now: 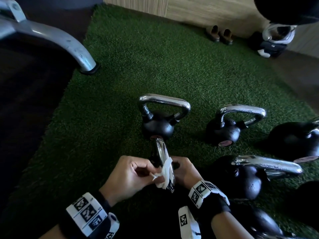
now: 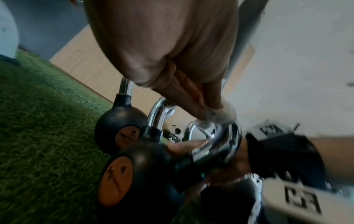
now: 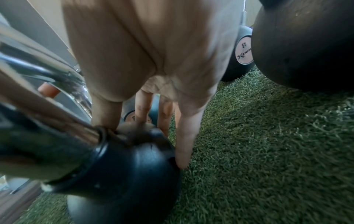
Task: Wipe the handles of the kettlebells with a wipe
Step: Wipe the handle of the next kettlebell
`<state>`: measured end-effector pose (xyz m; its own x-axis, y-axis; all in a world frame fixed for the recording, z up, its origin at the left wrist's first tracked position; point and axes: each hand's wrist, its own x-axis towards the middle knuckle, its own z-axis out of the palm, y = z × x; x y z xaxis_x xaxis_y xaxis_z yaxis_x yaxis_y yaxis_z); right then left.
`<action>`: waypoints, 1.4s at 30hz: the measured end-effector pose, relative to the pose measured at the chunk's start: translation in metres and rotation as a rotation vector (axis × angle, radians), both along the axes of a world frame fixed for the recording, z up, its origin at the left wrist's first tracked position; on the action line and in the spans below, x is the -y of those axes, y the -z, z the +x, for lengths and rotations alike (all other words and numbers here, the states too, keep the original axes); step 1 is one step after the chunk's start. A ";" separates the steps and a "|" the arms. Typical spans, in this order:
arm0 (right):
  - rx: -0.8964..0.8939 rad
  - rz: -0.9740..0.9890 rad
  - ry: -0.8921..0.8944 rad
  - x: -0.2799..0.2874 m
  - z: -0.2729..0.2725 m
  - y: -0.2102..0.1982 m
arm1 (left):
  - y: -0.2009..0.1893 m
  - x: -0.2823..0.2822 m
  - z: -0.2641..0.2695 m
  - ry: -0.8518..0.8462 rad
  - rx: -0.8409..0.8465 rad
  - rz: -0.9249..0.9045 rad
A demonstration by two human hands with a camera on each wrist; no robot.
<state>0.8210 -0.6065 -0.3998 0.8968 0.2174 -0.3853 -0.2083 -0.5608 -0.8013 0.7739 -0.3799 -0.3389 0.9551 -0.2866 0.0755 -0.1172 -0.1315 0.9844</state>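
My left hand (image 1: 128, 177) pinches a crumpled white wipe (image 1: 164, 171) between thumb and fingertips, draped over the chrome handle (image 1: 164, 156) of the nearest kettlebell (image 3: 122, 166). My right hand (image 1: 183, 169) steadies that kettlebell from the other side, fingers spread down against its black body, holding nothing else. I judge I am mid-wipe on this handle, with the wipe sitting near the end closest to me. The next move calls for sliding the wipe along the bar towards its far bend while the right hand stops the weight rolling on the green turf (image 1: 155, 69). Other chrome-handled kettlebells stand just beyond (image 1: 158, 125) and to my right (image 1: 223, 131); whether theirs are wiped I cannot tell.
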 end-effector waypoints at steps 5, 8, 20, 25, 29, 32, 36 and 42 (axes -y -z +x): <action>-0.014 -0.004 0.028 -0.001 0.001 0.003 | 0.006 0.000 -0.014 0.124 0.218 0.139; -0.013 -0.011 0.042 -0.002 0.000 0.004 | 0.010 0.000 -0.016 0.135 0.258 0.158; 0.056 -0.296 -0.072 -0.002 0.000 -0.041 | 0.012 -0.009 -0.003 0.055 0.064 0.204; 0.432 -0.071 0.159 -0.001 -0.004 -0.109 | -0.018 -0.026 0.011 -0.252 -0.138 -0.028; 0.471 0.230 0.034 -0.023 -0.017 -0.148 | -0.045 -0.027 0.019 -0.310 -0.313 -0.282; 0.581 0.246 -0.035 -0.041 -0.023 -0.152 | -0.060 -0.021 0.022 -0.236 -0.428 -0.374; 0.681 0.237 -0.062 -0.041 -0.024 -0.156 | -0.070 -0.013 0.020 -0.163 -0.503 -0.421; 0.786 0.125 -0.020 -0.031 -0.024 -0.147 | -0.069 -0.017 0.019 -0.010 -0.663 -0.560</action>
<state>0.7971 -0.5755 -0.2528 0.8913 0.2361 0.3871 0.4534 -0.4545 -0.7667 0.7934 -0.3631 -0.2703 0.8540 -0.3654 -0.3703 0.5025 0.3951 0.7690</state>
